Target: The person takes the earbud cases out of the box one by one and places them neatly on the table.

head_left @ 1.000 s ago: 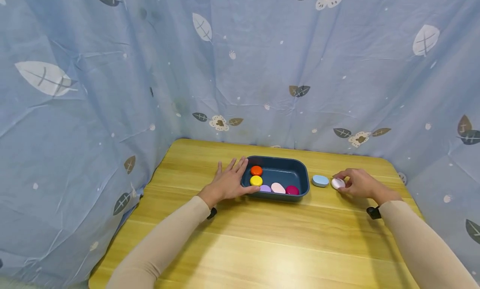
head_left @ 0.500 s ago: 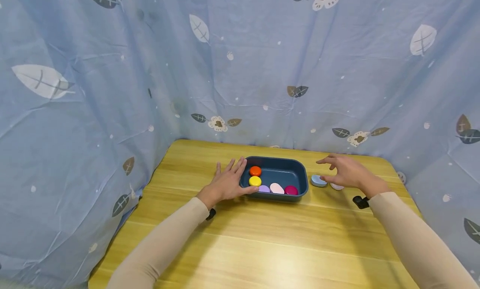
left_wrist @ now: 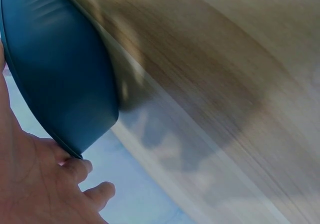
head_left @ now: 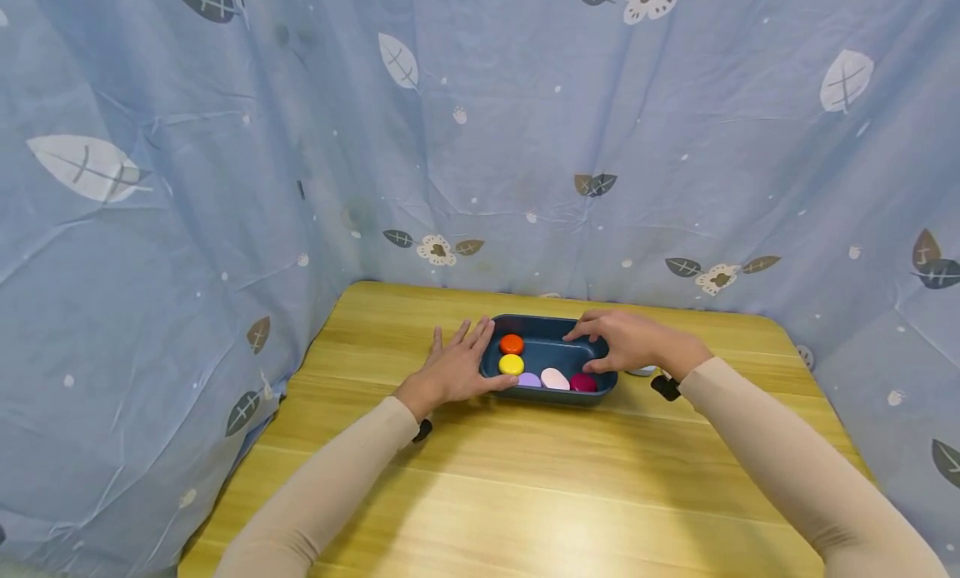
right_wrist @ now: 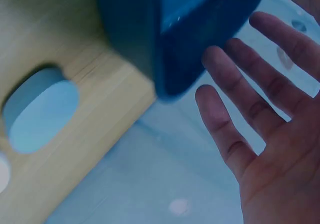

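Note:
My left hand [head_left: 455, 371] rests on the left end of a dark blue tray [head_left: 549, 398], fingers spread along its rim. The left wrist view shows its fingers at the outer rim of the tray [left_wrist: 62, 78]. Over the tray's right end reaches my right hand [head_left: 637, 342]; in the right wrist view its fingers are extended with nothing held. Inside the tray lie an orange piece [head_left: 512, 345], a yellow piece [head_left: 512, 365], a purple piece [head_left: 528, 381], a pale pink oval [head_left: 555, 379] and a crimson piece [head_left: 583, 382], all smooth and rounded.
Right of the tray a light blue oval block [right_wrist: 45, 116] lies on the wooden table [head_left: 480, 486], mostly covered by my right hand in the head view. Beside it is a white piece [right_wrist: 2, 173], cut off by the frame. A blue patterned curtain [head_left: 495, 145] surrounds the table.
My right hand has left the white piece, lifted, and moved left past the light blue block to the tray's right end. The left hand stays on the tray.

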The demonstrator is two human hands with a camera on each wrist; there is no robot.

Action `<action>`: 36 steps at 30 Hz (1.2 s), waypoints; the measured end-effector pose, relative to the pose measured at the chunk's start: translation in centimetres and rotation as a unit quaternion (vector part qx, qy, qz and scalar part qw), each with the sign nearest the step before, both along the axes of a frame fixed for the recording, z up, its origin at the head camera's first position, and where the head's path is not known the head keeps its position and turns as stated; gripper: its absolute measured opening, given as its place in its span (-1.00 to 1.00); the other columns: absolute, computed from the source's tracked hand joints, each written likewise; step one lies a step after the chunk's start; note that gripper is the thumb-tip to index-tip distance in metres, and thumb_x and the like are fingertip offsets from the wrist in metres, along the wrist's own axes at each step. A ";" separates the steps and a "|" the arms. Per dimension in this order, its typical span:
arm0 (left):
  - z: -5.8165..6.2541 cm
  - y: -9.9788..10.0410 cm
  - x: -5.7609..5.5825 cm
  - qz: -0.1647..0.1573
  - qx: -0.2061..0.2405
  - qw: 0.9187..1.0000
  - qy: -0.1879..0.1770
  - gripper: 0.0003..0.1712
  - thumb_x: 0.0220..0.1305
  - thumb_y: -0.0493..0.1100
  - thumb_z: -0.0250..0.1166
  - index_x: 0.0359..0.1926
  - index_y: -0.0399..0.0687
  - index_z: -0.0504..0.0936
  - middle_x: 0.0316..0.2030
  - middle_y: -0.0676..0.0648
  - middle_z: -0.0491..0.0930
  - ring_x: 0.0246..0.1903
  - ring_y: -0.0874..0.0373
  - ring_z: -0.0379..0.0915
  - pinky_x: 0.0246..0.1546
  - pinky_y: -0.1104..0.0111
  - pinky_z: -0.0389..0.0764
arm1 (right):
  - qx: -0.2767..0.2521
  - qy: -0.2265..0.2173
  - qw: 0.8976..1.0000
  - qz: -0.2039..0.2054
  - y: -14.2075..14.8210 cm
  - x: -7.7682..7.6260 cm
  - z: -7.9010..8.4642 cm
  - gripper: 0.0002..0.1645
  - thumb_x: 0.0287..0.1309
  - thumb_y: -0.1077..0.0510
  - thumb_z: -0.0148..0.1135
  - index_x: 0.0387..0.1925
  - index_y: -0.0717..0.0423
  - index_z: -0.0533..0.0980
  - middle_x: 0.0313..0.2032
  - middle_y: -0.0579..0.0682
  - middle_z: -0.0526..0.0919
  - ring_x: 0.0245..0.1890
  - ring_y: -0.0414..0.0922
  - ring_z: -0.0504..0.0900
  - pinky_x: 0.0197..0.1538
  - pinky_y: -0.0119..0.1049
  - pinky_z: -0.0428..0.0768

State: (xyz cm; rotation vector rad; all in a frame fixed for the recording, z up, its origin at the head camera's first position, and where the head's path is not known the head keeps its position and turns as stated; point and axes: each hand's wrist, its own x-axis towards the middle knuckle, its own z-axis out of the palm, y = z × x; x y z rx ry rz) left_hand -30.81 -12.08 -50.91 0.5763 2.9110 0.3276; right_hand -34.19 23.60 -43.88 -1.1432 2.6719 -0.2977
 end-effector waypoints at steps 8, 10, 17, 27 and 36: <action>0.5 -0.1 0.1 -0.001 -0.003 1.000 0.000 0.48 0.42 0.86 0.08 0.97 0.15 -0.20 0.96 0.03 -0.21 0.96 -0.19 -0.27 0.82 -0.56 -0.34 | 0.028 -0.027 0.997 0.072 -3.3 -1.5 -0.5 -0.34 0.42 -0.01 0.69 0.47 0.01 0.74 0.35 0.08 0.76 0.18 0.11 0.86 0.30 0.10 0.86; 0.5 -0.1 0.1 -0.002 -0.004 1.000 0.001 0.48 0.43 0.86 0.08 0.97 0.15 -0.20 0.96 0.02 -0.21 0.95 -0.19 -0.27 0.82 -0.56 -0.34 | 0.038 -0.032 0.995 0.081 -3.8 -1.8 -0.8 -0.32 0.40 -0.02 0.71 0.47 -0.01 0.74 0.33 0.05 0.76 0.17 0.07 0.85 0.29 0.07 0.86; 0.3 -0.1 0.0 -0.007 -0.011 1.000 0.008 0.47 0.44 0.86 0.06 0.97 0.13 -0.19 0.96 0.02 -0.21 0.95 -0.21 -0.24 0.82 -0.57 -0.29 | 0.083 -0.065 0.990 0.097 -5.2 -2.3 -1.8 -0.31 0.38 0.00 0.73 0.49 -0.15 0.73 0.35 0.01 0.74 0.24 0.01 0.82 0.37 0.04 0.83; 0.2 -0.2 0.3 -0.006 -0.004 1.000 0.007 0.47 0.43 0.87 0.06 0.97 0.14 -0.18 0.97 0.00 -0.17 0.95 -0.18 -0.25 0.82 -0.58 -0.28 | 0.123 -0.060 0.984 0.110 -6.6 -2.6 -2.7 -0.38 0.41 0.02 0.72 0.44 -0.14 0.76 0.35 -0.06 0.78 0.22 -0.05 0.80 0.39 -0.05 0.82; 0.3 -0.1 0.3 -0.006 -0.006 1.000 0.006 0.46 0.45 0.86 0.06 0.97 0.14 -0.18 0.97 0.01 -0.19 0.95 -0.18 -0.26 0.82 -0.57 -0.27 | 0.102 -0.078 0.988 0.088 -6.9 -3.0 -2.9 -0.40 0.43 0.05 0.69 0.42 0.00 0.75 0.29 -0.05 0.83 0.13 -0.14 0.79 0.33 -0.10 0.84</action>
